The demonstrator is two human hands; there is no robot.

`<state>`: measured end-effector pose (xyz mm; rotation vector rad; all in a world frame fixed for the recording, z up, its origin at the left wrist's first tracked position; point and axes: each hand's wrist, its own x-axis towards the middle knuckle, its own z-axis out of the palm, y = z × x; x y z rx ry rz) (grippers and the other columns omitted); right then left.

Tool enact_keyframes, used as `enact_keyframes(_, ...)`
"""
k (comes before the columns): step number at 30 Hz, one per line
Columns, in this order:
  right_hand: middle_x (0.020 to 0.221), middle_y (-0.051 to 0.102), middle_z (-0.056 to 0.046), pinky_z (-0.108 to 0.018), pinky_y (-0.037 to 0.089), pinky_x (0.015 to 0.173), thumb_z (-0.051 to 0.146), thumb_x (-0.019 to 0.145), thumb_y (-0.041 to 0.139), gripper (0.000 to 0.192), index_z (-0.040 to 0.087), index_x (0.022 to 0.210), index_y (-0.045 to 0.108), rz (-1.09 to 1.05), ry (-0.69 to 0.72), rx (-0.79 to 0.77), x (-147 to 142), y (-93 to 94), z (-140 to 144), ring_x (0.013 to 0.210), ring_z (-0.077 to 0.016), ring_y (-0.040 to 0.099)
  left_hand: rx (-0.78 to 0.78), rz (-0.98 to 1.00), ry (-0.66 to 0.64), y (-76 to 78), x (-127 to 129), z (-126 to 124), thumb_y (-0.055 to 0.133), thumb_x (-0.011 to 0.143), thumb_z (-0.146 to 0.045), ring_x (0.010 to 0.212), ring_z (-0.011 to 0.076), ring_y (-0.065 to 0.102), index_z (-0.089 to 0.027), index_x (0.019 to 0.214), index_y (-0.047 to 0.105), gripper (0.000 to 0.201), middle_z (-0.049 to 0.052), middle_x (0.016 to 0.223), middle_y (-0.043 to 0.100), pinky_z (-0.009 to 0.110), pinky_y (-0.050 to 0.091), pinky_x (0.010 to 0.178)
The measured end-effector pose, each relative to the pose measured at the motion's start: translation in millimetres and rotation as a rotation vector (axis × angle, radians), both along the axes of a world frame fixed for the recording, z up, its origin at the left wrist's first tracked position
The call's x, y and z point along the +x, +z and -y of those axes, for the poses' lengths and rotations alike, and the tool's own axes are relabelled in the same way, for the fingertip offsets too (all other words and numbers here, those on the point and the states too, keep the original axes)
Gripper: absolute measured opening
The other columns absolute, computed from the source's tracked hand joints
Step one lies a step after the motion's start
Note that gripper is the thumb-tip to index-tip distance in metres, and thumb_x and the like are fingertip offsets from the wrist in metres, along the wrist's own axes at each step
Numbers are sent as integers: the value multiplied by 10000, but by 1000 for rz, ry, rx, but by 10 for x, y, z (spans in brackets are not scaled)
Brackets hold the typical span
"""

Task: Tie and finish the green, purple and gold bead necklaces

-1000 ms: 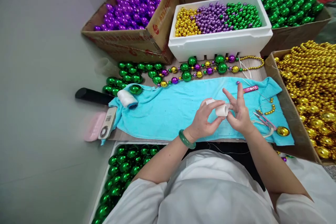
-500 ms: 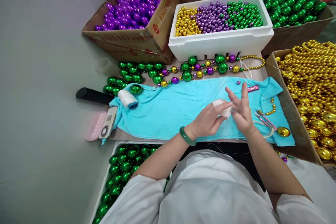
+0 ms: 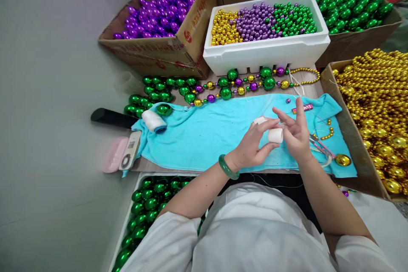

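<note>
Thread spool [image 3: 274, 135] (small, white) sits right between both hands, just above the turquoise towel [image 3: 204, 131]. Left hand [image 3: 251, 146] is closed around it, thumb underneath and fingers over the top. Right hand [image 3: 296, 134] is at the spool's right end with its fingers spread and pointing up, so it's open rather than gripping, and I can't tell if it's actually touching the spool or pinching thread there. There's a green bangle [image 3: 227, 167] on the left wrist.

Towel covers most of the tabletop. On it, right of the hands, are small snips [image 3: 320, 146] and a gold ball [image 3: 343, 160], and at the far left edge lies a second white spool [image 3: 154, 120]. Behind the towel runs a finished bead strand [image 3: 242, 85] in green, purple and gold. A white foam box [image 3: 267, 49] holds small beads in those three colours, with cardboard boxes of purple balls [image 3: 156, 15], green balls [image 3: 349, 0] and gold balls [image 3: 376, 106] around it. Plain grey floor off to the left.

Any thread is too thin to make out, and the tray of green balls [image 3: 146, 208] near the left elbow is partly cut off by the sleeve.
</note>
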<state>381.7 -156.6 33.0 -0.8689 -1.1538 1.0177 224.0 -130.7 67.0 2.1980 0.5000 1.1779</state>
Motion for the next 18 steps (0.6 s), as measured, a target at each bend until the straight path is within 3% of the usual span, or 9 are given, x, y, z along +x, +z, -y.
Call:
enact_keyframes(3,1433,506,-29,-452,557,963,340,912,553,821,401,1528,14,28,99,53,-21,-18,27,1293,-240,515,-21,-2,32,62,42,-38,638,849,-319,1074,228,570,-251,1364,393,574,95,1180,600,422,436,976)
enact_keyframes(6,1465,466,-33,-516,469,1060,351,923,526,820,387,1530,-23,91,84,86,-34,-39,47,1325,-250,477,-138,9,94,118,90,-85,645,839,-269,1009,190,581,-227,1237,494,427,80,1141,602,342,482,885)
enact_keyframes(8,1479,447,-31,-546,389,1117,336,927,517,824,388,1528,-44,103,37,111,-41,-41,56,1360,-249,430,-290,37,144,145,123,-108,645,827,-244,958,162,591,-205,1135,542,327,66,1109,600,297,499,833)
enact_keyframes(12,1507,406,-8,-577,331,1140,297,925,516,815,416,1523,-25,88,-2,131,-57,-24,73,1400,-244,364,-751,112,211,196,182,-133,639,802,-242,778,94,591,-198,1041,560,256,33,1072,585,220,512,665)
enact_keyframes(15,1508,403,10,-539,407,1105,288,934,501,764,444,1517,33,98,17,118,-66,-13,90,1373,-236,413,-1004,151,208,236,214,-149,654,777,-251,694,65,552,-208,1045,567,284,24,1068,566,187,492,562)
enact_keyframes(18,1539,348,5,-457,549,974,271,912,551,815,470,1508,32,101,51,90,-76,-3,100,1239,-232,564,-1071,149,204,246,239,-169,675,755,-249,620,42,507,-206,1040,588,302,23,1045,558,175,460,499)
